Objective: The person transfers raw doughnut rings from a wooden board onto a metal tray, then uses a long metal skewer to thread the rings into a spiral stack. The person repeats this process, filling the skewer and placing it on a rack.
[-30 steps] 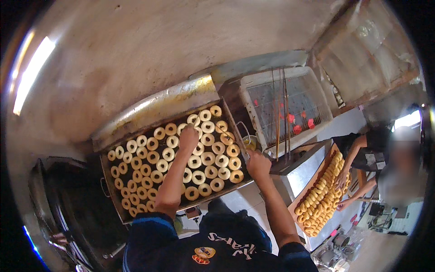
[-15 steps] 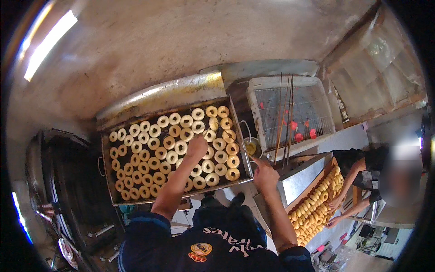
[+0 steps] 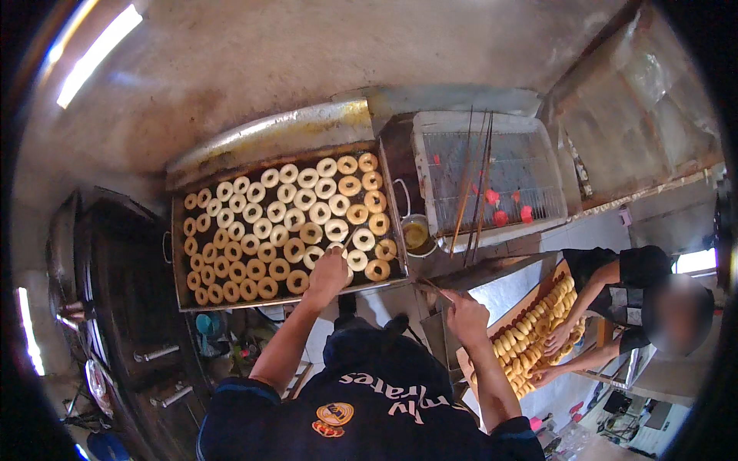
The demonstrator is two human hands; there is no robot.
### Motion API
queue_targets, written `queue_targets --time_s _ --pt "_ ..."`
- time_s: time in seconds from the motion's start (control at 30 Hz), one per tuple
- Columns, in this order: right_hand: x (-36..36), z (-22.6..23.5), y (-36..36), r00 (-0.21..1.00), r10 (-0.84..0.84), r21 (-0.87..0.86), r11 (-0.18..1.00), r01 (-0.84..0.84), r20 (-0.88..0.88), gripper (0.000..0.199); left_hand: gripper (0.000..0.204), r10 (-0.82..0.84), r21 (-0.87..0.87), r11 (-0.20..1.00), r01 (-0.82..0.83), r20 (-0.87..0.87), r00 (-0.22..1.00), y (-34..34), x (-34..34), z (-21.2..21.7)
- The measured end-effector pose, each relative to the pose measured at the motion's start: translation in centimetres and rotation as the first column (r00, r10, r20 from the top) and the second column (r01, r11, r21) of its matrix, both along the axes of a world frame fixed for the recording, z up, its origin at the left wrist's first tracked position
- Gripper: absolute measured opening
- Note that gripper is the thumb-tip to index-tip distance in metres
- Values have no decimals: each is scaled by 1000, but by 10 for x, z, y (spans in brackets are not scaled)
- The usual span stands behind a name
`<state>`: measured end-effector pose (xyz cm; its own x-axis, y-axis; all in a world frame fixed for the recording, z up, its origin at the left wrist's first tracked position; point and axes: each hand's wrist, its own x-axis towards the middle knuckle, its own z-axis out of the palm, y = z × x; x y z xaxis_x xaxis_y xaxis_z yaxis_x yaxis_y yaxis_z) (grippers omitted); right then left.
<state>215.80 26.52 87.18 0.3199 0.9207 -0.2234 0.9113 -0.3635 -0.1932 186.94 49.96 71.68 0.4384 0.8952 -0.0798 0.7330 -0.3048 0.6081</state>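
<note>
Holding thin sticks (image 3: 437, 288) in the left grip (image 3: 330, 273) and right grip (image 3: 467, 316), apparently partway through browning dough rings (image 3: 310, 241) in the pan (image 3: 238, 306) left of frame centre, with golden ones at its right end and paler ones mid-pan seemingly left to brown.

Doughnut kitchen, frying pan (image 3: 393, 207), dough rings (image 3: 287, 249), wire rack (image 3: 453, 165)

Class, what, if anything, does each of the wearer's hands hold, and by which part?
Left hand: a thin stick, by its near end. Right hand: another stick, likewise.
</note>
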Motion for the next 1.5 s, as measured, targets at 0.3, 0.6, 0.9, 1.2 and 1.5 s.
queue_targets --time_s 0.3,0.6,0.9,1.2,1.5 --pt "11 2 -17 997 76 88 993 -73 -31 48 22 68 30 997 -68 -14 998 -42 -19 14" --pt "-25 -20 82 995 99 85 991 -100 18 46 28 217 89 971 -220 43 975 73 -9 28" --pt "-43 -13 135 994 101 197 975 -107 38 50 28 262 113 955 -275 119 958 136 -45 14" --pt "-54 -35 209 1000 21 194 981 -17 -20 46 34 198 19 980 -199 24 980 216 -38 34" --pt "-80 -48 228 997 78 161 984 -78 4 41 29 236 7 972 -236 -39 971 215 -81 11"
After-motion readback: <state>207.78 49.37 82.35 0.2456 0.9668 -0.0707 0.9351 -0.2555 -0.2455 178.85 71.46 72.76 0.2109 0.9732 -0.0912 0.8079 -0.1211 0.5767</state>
